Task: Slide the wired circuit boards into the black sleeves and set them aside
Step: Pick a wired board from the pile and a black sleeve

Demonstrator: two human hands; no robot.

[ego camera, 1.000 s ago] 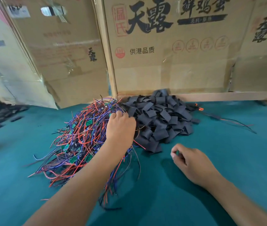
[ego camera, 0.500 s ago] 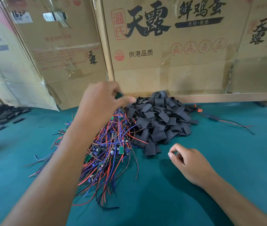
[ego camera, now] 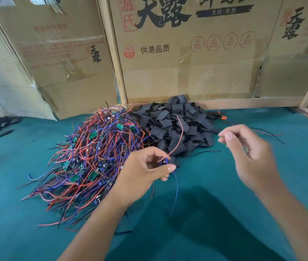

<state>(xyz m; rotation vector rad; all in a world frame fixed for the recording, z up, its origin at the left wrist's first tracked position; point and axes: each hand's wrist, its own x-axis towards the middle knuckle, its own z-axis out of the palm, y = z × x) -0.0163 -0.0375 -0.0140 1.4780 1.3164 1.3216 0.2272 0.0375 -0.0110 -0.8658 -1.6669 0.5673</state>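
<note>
While the left hand (ego camera: 145, 171) is pinching one wired board (ego camera: 163, 162) near the table's (ego camera: 243, 213) middle, the right hand (ego camera: 247, 153), loosely curled and empty, is hovering; next it needs a sleeve from the black pile (ego camera: 177, 125) at the back edge.

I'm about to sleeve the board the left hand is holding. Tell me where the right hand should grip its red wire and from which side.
Pinch the red wire near its free upper end, coming in from the right. It arcs up out of the left hand over the black sleeves, clear of the tangled wire pile, and the right hand hovers beside it.
</note>
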